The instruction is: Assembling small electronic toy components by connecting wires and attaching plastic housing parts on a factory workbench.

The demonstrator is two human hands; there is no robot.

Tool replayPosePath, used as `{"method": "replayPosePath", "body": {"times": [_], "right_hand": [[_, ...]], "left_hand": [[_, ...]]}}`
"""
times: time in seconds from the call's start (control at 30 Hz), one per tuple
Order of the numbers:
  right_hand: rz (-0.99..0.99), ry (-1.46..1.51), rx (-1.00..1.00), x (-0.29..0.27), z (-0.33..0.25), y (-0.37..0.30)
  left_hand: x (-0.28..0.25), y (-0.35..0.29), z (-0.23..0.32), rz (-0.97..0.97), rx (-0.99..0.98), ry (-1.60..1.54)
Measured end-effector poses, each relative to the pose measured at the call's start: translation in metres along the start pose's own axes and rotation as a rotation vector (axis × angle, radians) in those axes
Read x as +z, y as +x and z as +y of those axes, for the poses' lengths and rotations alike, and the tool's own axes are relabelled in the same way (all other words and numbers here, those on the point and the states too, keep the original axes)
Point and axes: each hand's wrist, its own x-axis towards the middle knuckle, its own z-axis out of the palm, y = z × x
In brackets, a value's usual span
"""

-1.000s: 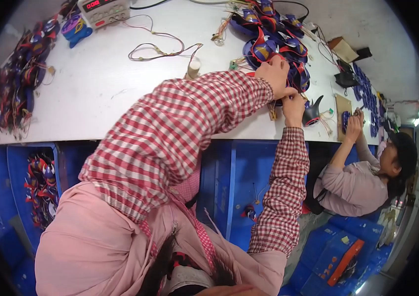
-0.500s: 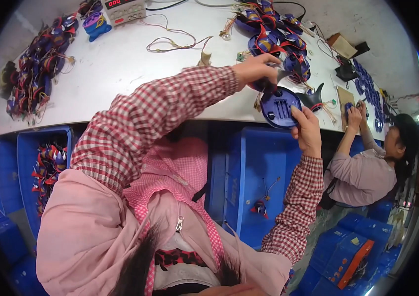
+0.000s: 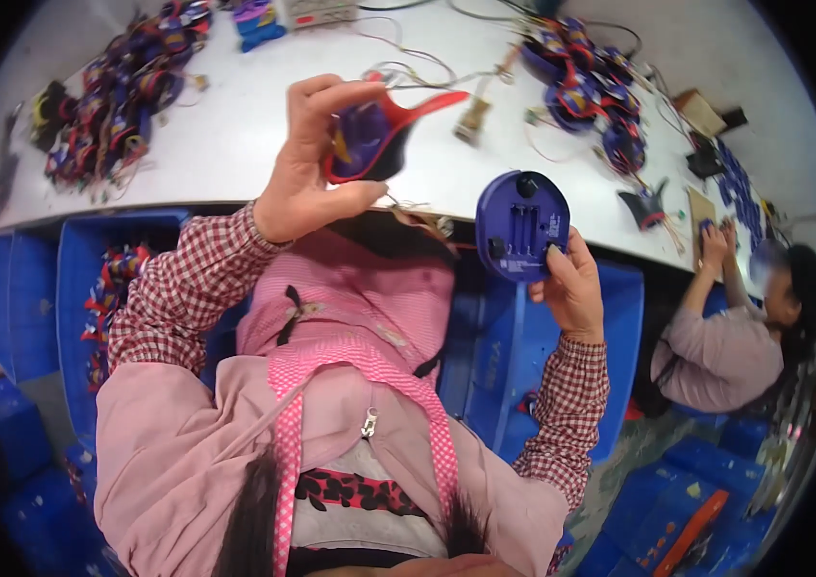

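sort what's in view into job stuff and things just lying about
Job, apparently:
red-edged part, left hand
purple base, right hand
left parts pile, similarly coloured
right parts pile, likewise

Just lying about, perhaps:
blue stand
white box
brown box

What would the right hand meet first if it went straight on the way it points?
Holding the purple battery-compartment base, the right hand would probably pass over the white table and meet the heap of purple parts; height is unclear, so the table might come first.
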Motion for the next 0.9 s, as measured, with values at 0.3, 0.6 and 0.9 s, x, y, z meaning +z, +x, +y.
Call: {"method": "replayPosePath", "body": {"times": [0.3, 0.6, 0.9], "right_hand": [[0.058, -0.276, 0.207, 0.069, 0.057, 0.112], [0.369, -1.460, -0.449, 0.030, 0.023, 0.155], [0.167, -0.787, -0.349, 0.070, 0.017, 0.162]], "left_hand": [[-0.091, -0.033, -0.106, 0.195, -0.106, 0.761], [-0.100, -0.031, -0.140, 0.239, -0.278, 0.935], [-0.041, -0.019, -0.079, 0.044, -0.232, 0.477]]}}
